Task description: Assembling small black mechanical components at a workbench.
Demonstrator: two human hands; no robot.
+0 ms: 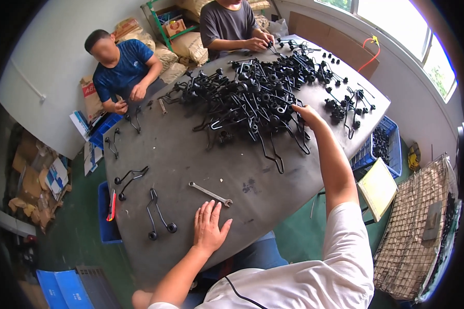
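Note:
My left hand (210, 229) lies flat on the dark tabletop, fingers stretched out, holding nothing. Just beyond its fingertips is a steel combination wrench (211, 194). My right hand (308, 115) reaches to the near right side of a large heap of black bent rods (252, 98) with round bushings on their ends. Its fingers close on a black bent rod (301, 131) at the heap's edge; the fingertips are partly hidden. Left of my left hand, a V-shaped black rod (158, 216) with two round ends lies apart, and another bent rod (132, 180) lies beyond it.
Two people (123, 64) work across the table (191, 159), handling similar black parts. A red cutter (111, 205) lies at the left edge. Blue crates (394, 149) stand at the right and left sides. A yellowish stool (377, 188) and a wire cage (412, 232) stand at right.

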